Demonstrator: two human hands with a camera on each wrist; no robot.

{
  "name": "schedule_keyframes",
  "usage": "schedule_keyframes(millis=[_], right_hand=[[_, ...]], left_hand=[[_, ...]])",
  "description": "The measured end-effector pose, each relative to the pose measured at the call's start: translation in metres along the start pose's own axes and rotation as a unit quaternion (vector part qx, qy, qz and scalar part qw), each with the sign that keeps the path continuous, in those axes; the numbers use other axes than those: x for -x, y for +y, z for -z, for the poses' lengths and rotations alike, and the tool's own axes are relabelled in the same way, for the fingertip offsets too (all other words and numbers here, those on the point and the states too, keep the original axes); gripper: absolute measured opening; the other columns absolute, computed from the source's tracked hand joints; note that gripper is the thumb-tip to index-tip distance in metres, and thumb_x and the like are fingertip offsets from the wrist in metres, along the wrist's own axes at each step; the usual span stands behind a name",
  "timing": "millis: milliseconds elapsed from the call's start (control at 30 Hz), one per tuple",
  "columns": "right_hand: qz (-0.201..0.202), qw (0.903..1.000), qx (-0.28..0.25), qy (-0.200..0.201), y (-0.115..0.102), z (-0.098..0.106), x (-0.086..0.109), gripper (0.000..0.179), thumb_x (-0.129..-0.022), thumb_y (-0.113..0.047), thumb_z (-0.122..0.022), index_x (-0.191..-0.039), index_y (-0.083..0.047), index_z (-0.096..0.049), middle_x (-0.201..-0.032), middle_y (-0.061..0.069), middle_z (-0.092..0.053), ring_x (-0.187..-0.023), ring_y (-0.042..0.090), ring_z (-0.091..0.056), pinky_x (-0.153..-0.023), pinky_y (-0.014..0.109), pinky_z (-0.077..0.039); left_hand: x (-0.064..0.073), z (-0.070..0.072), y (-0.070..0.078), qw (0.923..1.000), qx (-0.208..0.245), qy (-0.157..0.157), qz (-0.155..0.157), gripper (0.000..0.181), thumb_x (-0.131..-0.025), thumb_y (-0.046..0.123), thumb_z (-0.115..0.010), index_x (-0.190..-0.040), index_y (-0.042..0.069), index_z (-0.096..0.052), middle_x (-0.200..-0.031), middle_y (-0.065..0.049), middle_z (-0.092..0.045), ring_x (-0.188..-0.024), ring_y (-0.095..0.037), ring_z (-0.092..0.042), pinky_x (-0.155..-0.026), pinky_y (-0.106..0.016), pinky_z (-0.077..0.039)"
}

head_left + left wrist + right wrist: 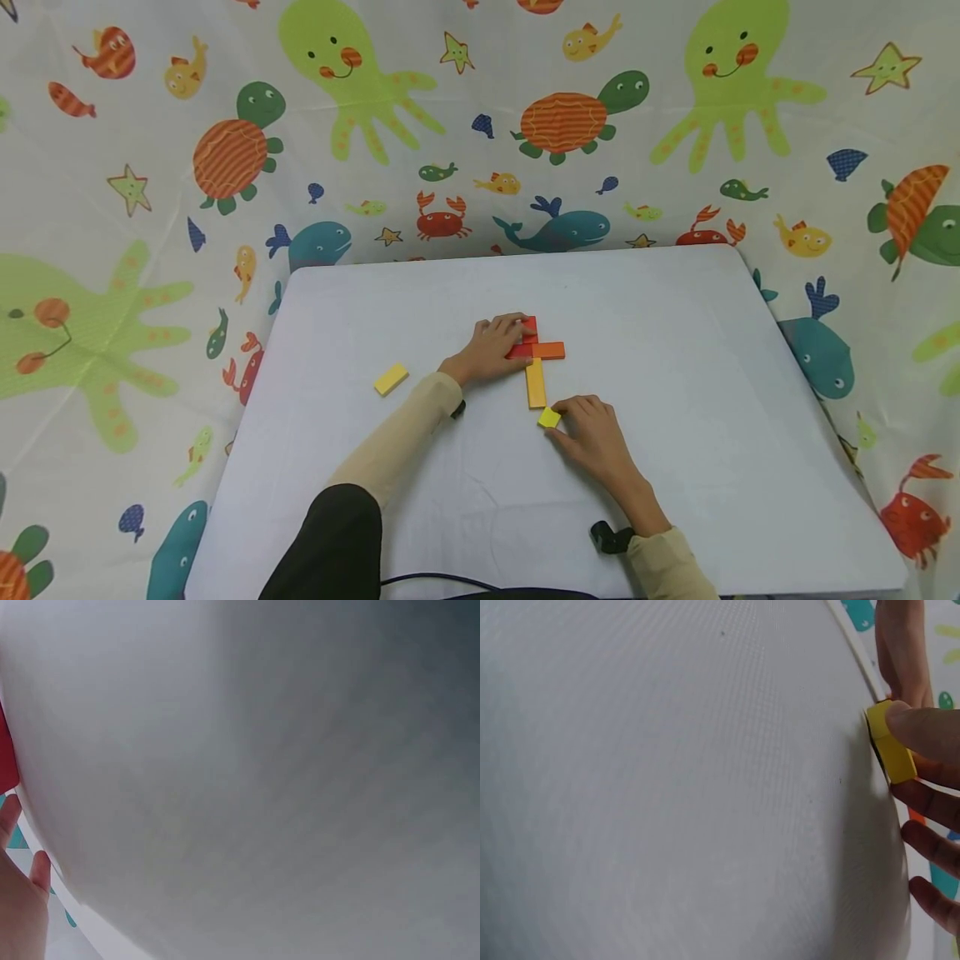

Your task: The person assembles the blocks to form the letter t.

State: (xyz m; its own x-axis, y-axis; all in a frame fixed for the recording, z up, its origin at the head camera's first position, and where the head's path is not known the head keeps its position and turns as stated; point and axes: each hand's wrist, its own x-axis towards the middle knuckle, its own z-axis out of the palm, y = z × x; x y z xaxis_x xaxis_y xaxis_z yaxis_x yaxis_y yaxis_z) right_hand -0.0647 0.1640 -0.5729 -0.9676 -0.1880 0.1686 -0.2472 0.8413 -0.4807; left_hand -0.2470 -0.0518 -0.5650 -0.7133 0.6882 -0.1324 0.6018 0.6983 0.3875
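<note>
In the head view, my left hand [491, 348] rests against a cluster of blocks, its fingers by the upper red block [530, 327] and its thumb near a lower red block [519, 352]. An orange block [551, 351] adjoins that lower block on the right. Below them an amber block [536, 385] points toward me. My right hand [596, 433] pinches a small yellow block [549, 417] between thumb and fingers, close to the amber block's lower end. The right wrist view shows the thumb pressed on this yellow block [894, 750]. Only part of a red block [6, 754] shows in the left wrist view.
A separate yellow rectangular block [391, 379] lies left of my left forearm on the white table [675, 333]. A black cable [438, 575] runs along the near edge. Behind and beside the table hangs a cloth [465, 108] printed with sea animals.
</note>
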Motion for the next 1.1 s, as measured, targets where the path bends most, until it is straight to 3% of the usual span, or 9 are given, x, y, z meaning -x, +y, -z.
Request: schedule_keyframes(millis=[1100], right_hand=[[-0.025,0.9997,0.004,-0.005,-0.0076,-0.0021,0.0018,0.045,-0.083,-0.028,-0.089,-0.117,-0.009,-0.067,-0.109,0.005,-0.072,-0.115,0.029,-0.059,-0.101,0.055,-0.047]], left_hand=[[0.0024,0.0052,0.0082,0.9996,-0.022,-0.013,0.015,0.067,-0.103,0.062,-0.052,-0.157,0.025,-0.040,-0.172,-0.005,-0.023,-0.159,-0.027,-0.022,-0.125,-0.061,-0.025]])
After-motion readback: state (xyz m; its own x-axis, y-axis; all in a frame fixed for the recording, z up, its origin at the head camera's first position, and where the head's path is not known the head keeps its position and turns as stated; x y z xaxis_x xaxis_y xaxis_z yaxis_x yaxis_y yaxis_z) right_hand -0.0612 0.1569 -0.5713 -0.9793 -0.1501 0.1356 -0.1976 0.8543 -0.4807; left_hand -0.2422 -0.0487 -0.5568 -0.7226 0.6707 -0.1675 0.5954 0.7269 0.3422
